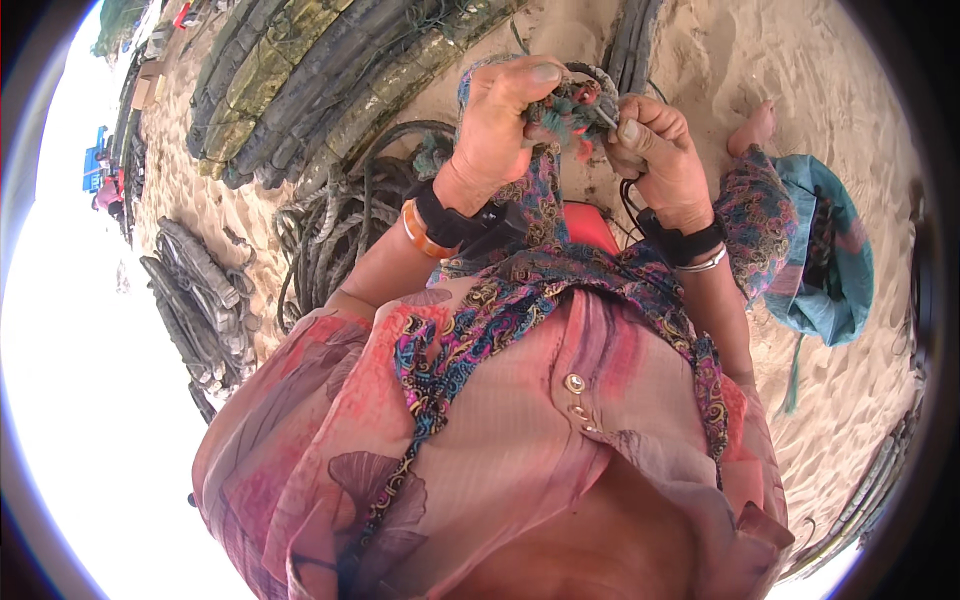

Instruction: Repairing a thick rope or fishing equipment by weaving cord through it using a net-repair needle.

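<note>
My left hand (495,130) is closed round a dark, thick rope (590,72) with a tangle of frayed green and red strands (572,118) on it. The rope bends in a loop between my two hands. My right hand (660,150) pinches the rope's other side, thumb against the fingers. A thin grey piece (604,117) shows by that thumb, too small to name. Both hands are raised in front of my lap, close together. A dark cord (628,205) hangs below my right hand.
Coiled rope (335,215) lies on the sand left of my lap, below long bundled dark and yellowish floats or rolls (300,85). Smaller dark bundles (205,300) lie further left. On the right are an open blue-green sack (850,270) and my bare foot (753,128).
</note>
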### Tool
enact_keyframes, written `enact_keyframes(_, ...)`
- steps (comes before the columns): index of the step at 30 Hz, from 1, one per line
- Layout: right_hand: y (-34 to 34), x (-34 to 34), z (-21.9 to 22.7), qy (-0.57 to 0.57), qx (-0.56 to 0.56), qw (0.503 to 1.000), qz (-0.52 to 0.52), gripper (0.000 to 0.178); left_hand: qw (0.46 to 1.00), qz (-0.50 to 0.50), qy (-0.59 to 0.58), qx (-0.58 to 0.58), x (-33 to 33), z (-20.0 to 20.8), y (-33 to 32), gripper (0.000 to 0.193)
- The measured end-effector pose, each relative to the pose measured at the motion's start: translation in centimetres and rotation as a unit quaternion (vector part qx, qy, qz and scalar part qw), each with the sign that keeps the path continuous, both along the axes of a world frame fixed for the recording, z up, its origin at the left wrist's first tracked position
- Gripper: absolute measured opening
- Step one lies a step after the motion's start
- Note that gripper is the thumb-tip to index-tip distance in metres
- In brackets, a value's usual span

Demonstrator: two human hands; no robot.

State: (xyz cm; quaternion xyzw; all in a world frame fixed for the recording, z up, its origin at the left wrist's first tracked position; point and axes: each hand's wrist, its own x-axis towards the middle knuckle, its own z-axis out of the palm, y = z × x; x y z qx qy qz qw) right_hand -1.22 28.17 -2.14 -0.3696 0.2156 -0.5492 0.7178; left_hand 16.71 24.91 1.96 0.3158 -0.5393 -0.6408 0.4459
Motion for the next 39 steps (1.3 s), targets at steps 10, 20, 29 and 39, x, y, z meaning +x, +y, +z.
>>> enact_keyframes(10,1.2,-1.0,1.0,0.242,-0.115,0.949,-0.169,0.008,0.997,0.069,0.027,0.032,-1.8,1.2,-0.4,0.030)
enact_keyframes(20,3.8,-3.1,7.0,0.717,-0.341,0.524,-0.309,0.017,0.975,0.019,-0.172,-0.143,-1.4,1.7,-0.1,0.031)
enact_keyframes(29,3.7,-3.4,8.5,0.716,-0.436,0.475,-0.268,0.020,0.967,-0.078,-0.240,-0.021,-0.9,2.4,0.0,0.034)
enact_keyframes(39,3.8,-2.0,6.5,0.718,-0.358,0.557,-0.215,0.007,0.910,-0.171,-0.368,-0.085,-1.2,1.4,-0.8,0.033)
